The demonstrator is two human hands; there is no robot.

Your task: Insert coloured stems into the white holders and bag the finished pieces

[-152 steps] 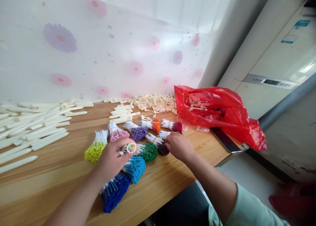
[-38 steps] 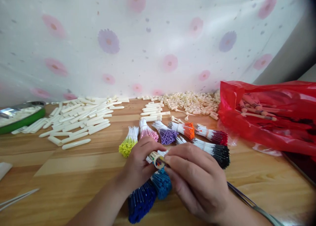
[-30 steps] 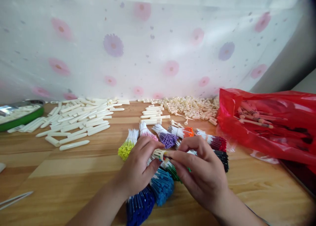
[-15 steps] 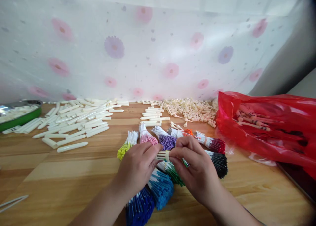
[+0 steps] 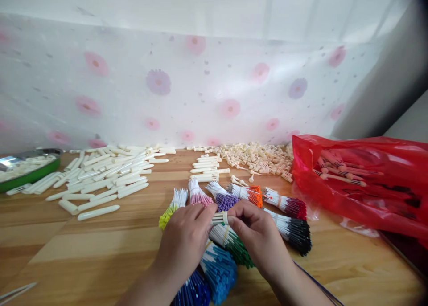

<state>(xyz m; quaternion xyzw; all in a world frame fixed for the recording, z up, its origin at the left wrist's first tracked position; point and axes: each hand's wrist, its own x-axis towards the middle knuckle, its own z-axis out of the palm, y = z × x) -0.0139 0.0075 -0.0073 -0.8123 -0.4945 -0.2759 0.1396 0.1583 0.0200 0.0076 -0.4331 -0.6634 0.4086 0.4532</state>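
Observation:
Held level between both hands is a cream slotted pen barrel (image 5: 220, 218). The fingers of my left hand (image 5: 183, 241) are closed around its left part, which they mostly hide. At its right end, the thumb and forefinger of my right hand (image 5: 261, 237) pinch the collar. Bundles of thin pen refills with coloured ends lie around and below the hands: yellow (image 5: 170, 210), pink (image 5: 199, 195), purple (image 5: 224, 199), orange (image 5: 246, 193), dark red (image 5: 286, 203), black (image 5: 294, 232), green (image 5: 236, 246), light blue (image 5: 218, 270) and dark blue (image 5: 194, 290).
Cream tapered tubes (image 5: 110, 177) are heaped at back left beside a green-rimmed tray (image 5: 36, 170). Small slotted cream parts (image 5: 261, 157) form a pile at the back. A red plastic bag (image 5: 351, 208) with pens inside lies right. Tweezers-like prongs (image 5: 18, 291) show front left.
The view has tilted up, so the table sits lower in the picture. My right hand has shifted slightly, uncovering more of the orange bundle. Both hands still hold the pen barrel.

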